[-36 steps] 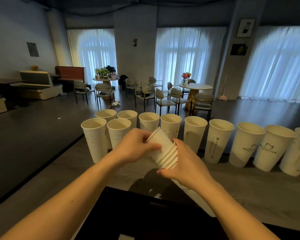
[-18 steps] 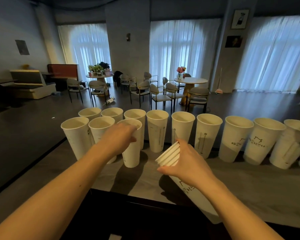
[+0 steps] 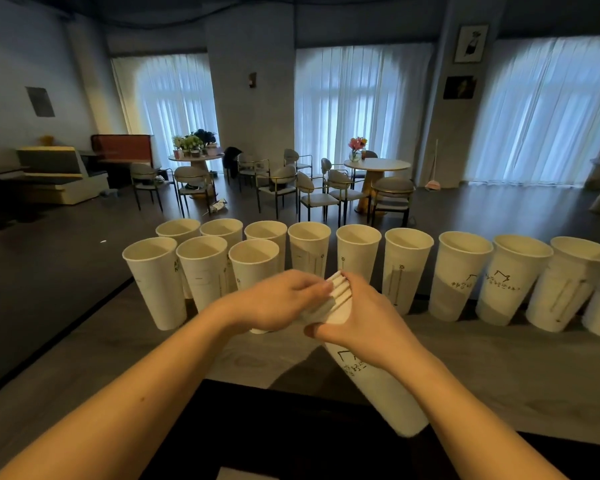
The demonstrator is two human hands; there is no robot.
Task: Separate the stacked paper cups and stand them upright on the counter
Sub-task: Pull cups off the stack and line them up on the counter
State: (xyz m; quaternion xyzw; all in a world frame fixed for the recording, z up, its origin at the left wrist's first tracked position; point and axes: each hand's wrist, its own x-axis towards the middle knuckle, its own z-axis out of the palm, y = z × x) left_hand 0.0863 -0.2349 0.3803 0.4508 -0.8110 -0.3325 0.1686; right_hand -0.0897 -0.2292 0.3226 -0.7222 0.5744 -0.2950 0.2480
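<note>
Over the counter [image 3: 499, 375] the right hand [image 3: 364, 323] grips the stack [image 3: 371, 386] while the left hand [image 3: 278, 299] pinches its top rim; best peel one cup off straight, without crushing it

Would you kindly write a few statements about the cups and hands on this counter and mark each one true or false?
1. The right hand holds the stack of nested cups tilted, with its rims pointing away from the person. True.
2. The left hand rests flat on the counter, away from the stack. False: its fingers are at the rim end of the stack.
3. The separated cups lie on their sides. False: they stand upright, openings up.
4. At the left end the upright cups form two rows. True.
5. Some cups at the right end carry dark printed markings. True.
6. The upright cups have lids. False: their openings are uncovered.
</note>
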